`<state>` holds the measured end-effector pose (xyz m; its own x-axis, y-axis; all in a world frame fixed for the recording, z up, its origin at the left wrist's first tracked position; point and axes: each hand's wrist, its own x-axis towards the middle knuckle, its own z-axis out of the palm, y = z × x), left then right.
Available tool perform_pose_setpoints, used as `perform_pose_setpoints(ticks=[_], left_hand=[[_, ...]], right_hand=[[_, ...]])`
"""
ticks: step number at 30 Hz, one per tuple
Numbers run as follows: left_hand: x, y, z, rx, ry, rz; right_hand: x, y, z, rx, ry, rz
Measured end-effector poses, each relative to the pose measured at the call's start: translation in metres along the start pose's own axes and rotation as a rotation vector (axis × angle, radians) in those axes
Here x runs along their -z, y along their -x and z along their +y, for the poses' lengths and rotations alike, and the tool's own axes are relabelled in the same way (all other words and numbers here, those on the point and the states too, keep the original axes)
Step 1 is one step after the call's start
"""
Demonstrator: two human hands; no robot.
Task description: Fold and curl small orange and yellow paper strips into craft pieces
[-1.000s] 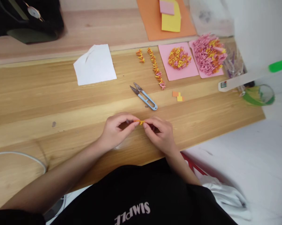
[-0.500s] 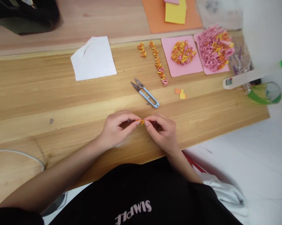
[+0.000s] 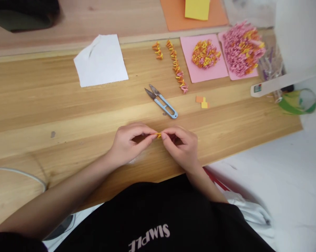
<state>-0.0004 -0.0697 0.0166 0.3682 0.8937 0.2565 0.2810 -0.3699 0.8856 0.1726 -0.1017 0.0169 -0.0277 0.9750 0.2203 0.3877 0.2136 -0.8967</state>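
Observation:
A small yellow-orange twisted piece (image 3: 159,135) is pinched between my two hands, near the table's front edge. My left hand (image 3: 130,142) holds its left end between thumb and forefinger. The right end is in the pinch of my right hand (image 3: 181,145). Just beyond my hands lie blue-handled thread snips (image 3: 163,103), blades apart. Farther back are a long row of small yellow, orange and pink twisted pieces (image 3: 175,65) and a short row of orange and yellow ones (image 3: 157,51).
Two pink sheets carry a small pile (image 3: 205,54) and a larger pile (image 3: 240,50) of twisted pieces. White paper (image 3: 101,62) lies at back left, small paper scraps (image 3: 203,103) right of the snips. A green tape roll (image 3: 295,102) and a pale strip (image 3: 283,83) are at right.
The view has shifted slightly, so the items on the table appear a little higher. Both hands keep their pinch on the small piece, with hardly any change in pose.

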Motion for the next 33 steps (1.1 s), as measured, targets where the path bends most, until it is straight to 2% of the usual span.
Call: perform_pose_setpoints(ticks=[8,33], left_hand=[[-0.001,0.0022,-0.0009,0.039,0.013,0.016],[0.0004,0.0008,-0.0006,0.021,0.028,0.005]], right_hand=[[-0.0002,-0.0008,0.0011,0.013,0.002,-0.005],[-0.0002,-0.0014,0.0006,0.091,0.069,0.009]])
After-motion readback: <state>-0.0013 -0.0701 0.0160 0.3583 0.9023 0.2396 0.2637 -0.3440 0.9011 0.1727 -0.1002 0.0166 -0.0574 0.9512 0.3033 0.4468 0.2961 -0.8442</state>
